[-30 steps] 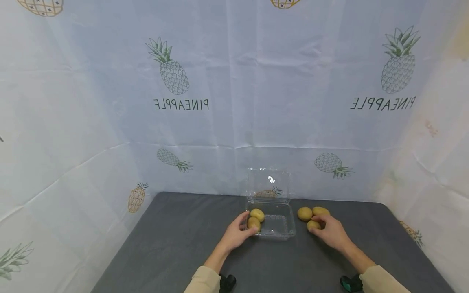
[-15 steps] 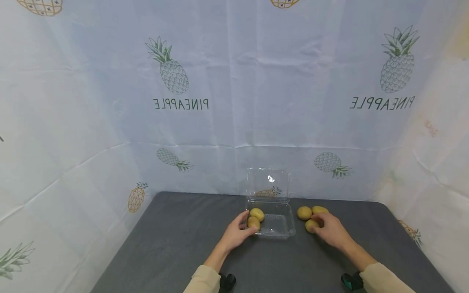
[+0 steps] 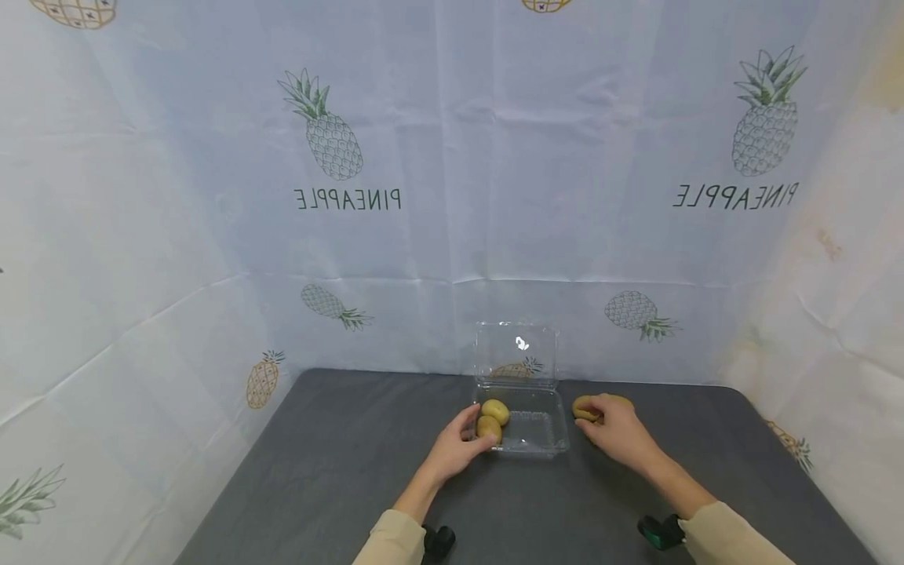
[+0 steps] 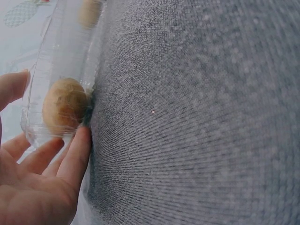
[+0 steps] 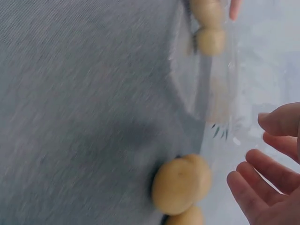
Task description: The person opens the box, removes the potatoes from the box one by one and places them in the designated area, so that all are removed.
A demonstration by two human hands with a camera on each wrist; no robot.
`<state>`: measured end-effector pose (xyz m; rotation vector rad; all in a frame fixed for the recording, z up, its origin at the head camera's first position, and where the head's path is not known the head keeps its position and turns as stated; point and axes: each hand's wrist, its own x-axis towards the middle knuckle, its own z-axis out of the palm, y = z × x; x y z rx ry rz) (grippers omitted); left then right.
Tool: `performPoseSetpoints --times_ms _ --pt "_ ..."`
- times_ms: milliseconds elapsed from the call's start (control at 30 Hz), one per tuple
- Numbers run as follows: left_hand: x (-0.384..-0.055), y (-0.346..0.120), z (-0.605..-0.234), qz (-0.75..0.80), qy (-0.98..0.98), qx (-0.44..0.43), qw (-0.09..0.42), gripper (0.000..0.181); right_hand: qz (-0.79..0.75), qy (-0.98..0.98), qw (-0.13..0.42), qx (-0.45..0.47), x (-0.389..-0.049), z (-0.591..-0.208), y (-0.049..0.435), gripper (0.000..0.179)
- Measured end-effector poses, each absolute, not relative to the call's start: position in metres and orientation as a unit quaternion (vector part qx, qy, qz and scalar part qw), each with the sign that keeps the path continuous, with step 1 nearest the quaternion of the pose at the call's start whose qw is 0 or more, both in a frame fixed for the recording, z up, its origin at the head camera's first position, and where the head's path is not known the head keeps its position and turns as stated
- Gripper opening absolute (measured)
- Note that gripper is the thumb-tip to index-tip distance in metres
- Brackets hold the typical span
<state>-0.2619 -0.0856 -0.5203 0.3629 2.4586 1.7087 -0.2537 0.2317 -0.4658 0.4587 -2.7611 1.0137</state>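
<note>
A clear plastic clamshell container [image 3: 533, 447] stands on the table with its lid raised at the back. Two potatoes [image 3: 496, 410] lie along its left side. My left hand [image 3: 452, 451] grips the container's near left corner; in the left wrist view, the thumb and fingers span its wall around a potato [image 4: 64, 105] inside. To the right of the container, my right hand [image 3: 621, 431] hovers over loose potatoes [image 3: 585, 406], partly hiding them. In the right wrist view, three potatoes [image 5: 176, 186] sit together below the hand, whose loosely bent fingers hold nothing.
A dark grey cloth [image 3: 339, 463] covers the table. Pale fabric printed with pineapples [image 3: 452, 196] hangs behind and at both sides, close to the table's back edge. Dark wrist devices [image 3: 439, 541] are worn below both hands.
My right hand has come off the nearest loose potato and shifted left and slightly up, now covering it in the head view. My left hand stays on the container.
</note>
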Motion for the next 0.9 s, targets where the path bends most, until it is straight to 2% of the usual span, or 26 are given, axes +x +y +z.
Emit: performPoseSetpoints --times_ms 67,167,267,900 --pt "-0.262 -0.086 -0.52 0.566 0.813 0.12 0.063 0.073 0.339 -0.924 0.082 0.159 -0.253 -0.463 0.226 0.012" --pt "-0.261 -0.086 -0.52 0.567 0.812 0.121 0.064 0.073 0.351 -0.921 0.079 0.152 -0.252 -0.46 0.22 0.027" --pt "-0.261 -0.087 -0.519 0.567 0.812 0.125 0.065 0.073 0.366 -0.917 0.074 0.143 -0.251 -0.458 0.216 0.029" --pt "-0.261 -0.087 -0.52 0.571 0.808 0.126 0.064 0.073 0.402 -0.897 0.091 0.159 -0.258 -0.459 0.189 0.027"
